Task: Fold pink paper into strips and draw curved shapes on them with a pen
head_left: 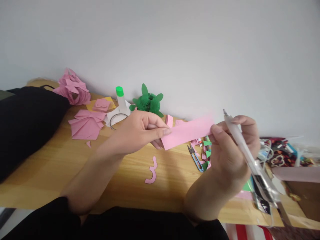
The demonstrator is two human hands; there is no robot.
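A pink paper strip (188,131) is stretched between my two hands above the wooden table. My left hand (143,131) pinches its left end between thumb and fingers. With thumb and fingertips, my right hand (231,143) grips the strip's right end, and a white pen (237,135) is also held in that hand, its tip pointing up and left. Below the strip, a curvy pink paper cutout (152,171) lies flat on the table. Small scissors (195,158) lie near my right hand, beside green and pink paper scraps.
Along the wall stand a pink folded paper flower (72,87), a glue stick (120,98) and a green paper ball with leaves (148,102). Folded pink paper (87,125) lies at left near a black bag (30,120). Mixed supplies (282,155) crowd the right side.
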